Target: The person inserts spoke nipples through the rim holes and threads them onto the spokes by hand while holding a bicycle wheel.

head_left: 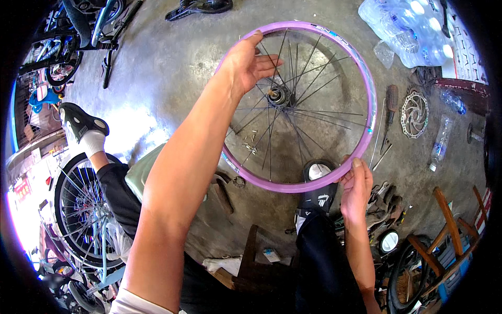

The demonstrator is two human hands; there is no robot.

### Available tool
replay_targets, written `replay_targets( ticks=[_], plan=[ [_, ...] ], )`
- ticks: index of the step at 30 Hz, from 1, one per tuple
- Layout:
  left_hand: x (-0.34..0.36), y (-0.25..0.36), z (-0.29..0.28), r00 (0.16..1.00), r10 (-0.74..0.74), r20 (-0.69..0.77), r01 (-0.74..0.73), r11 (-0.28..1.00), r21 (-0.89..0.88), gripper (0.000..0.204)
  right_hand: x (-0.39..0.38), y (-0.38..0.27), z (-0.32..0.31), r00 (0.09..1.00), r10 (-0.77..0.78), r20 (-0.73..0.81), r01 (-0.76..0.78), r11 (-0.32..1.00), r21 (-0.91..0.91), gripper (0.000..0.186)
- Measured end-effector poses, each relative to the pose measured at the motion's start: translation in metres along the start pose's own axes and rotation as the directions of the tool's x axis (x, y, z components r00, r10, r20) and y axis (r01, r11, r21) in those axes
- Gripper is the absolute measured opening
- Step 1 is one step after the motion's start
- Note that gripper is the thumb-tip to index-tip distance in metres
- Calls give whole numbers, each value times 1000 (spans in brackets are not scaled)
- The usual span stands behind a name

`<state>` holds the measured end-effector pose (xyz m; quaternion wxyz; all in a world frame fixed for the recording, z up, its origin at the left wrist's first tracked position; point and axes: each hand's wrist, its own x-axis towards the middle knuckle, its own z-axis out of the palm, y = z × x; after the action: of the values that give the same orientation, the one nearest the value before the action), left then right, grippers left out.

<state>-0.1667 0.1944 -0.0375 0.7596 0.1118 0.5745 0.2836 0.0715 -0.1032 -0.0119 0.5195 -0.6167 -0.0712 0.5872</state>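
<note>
A bicycle wheel with a purple rim [372, 99], black spokes and a dark hub [279, 95] is in front of me, with no tyre on it. My left hand [250, 62] is at the rim's upper left. Its thumb lies against the rim, and its other fingers stretch out among the spokes, apart from each other. At the lower right, my right hand [357, 186] pinches the rim between thumb and fingers. Several small silvery pieces [252, 142] show through the spokes on the concrete floor. The rim's lower edge passes over my right shoe [317, 198].
Right of the wheel lie a screwdriver [390, 102], a brake disc [414, 116] and a plastic bottle [442, 138]. Packed bottles [405, 31] stand beyond. A saddle [198, 7] lies at the far side, bicycles [83, 36] fill the left, and a wooden frame [447, 225] is near right.
</note>
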Motion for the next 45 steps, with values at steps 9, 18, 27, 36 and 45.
replay_targets(
  ticks=[9,18,27,36,45],
  plan=[
    [-39,-9,7,843,467,-269,-318,834,450,58,-1,-4,10,1000,-9,-27,10,1000,16,31],
    [-170,-119,86,996,80,26,-75,985,-154,51,-1,-6,17,997,-24,-75,27,999,31,23],
    [-135,-128,121,971,-43,-235,-101,818,-566,49,-2,-9,18,998,-9,-69,9,1000,8,24],
    [-80,-134,130,946,-43,-321,-225,627,-746,29,-1,-5,10,999,13,-49,-14,1000,-20,32],
    [-55,-146,109,984,75,-162,-174,600,-781,15,-3,-8,20,997,-3,-83,3,1000,6,28]
  ],
)
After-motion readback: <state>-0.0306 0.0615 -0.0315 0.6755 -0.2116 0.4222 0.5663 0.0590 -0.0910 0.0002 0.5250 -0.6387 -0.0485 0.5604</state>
